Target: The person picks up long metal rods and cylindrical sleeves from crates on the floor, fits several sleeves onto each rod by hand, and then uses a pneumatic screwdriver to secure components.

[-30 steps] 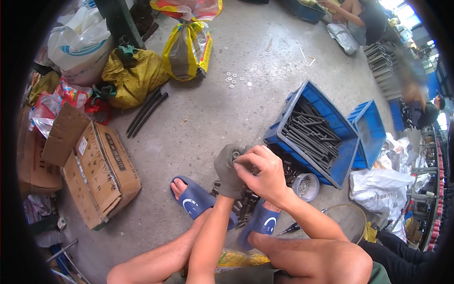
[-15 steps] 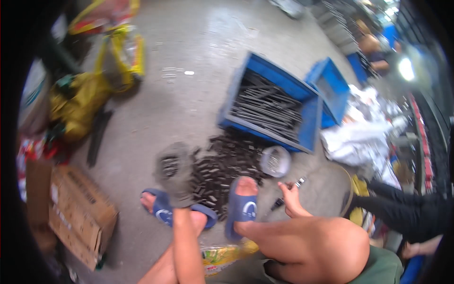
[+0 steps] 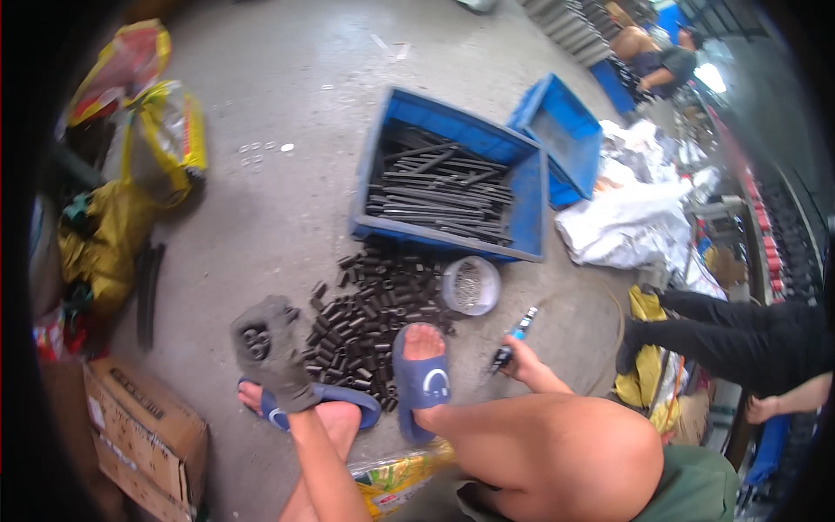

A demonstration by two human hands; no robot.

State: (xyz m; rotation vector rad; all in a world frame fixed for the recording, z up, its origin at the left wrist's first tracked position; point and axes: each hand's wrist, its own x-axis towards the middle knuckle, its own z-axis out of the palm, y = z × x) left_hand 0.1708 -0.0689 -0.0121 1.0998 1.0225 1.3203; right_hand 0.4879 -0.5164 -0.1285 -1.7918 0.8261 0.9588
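My left hand (image 3: 277,348), in a grey work glove, is cupped palm up around several short black tube pieces (image 3: 255,341). It sits just left of a spread pile of similar black tube pieces (image 3: 358,324) on the floor. My bare right hand (image 3: 525,363) is closed on a slim handheld tool (image 3: 513,342) with a black body and a blue and silver end, which points up and away from me. Its exact kind is unclear. Beyond the pile, a round white tub (image 3: 470,286) holds small silvery parts.
A blue crate (image 3: 361,196) of long black rods stands behind the pile, beside another blue crate (image 3: 557,130). Cardboard box (image 3: 143,435) and yellow bags (image 3: 122,217) lie left. White sacks (image 3: 622,228) and another person's dark-clothed legs (image 3: 722,335) are at right.
The whole view has shifted. My left hand has drawn slightly nearer to me with the tube pieces in its palm. My right hand has moved a little rightward, away from the pile, with the tool.
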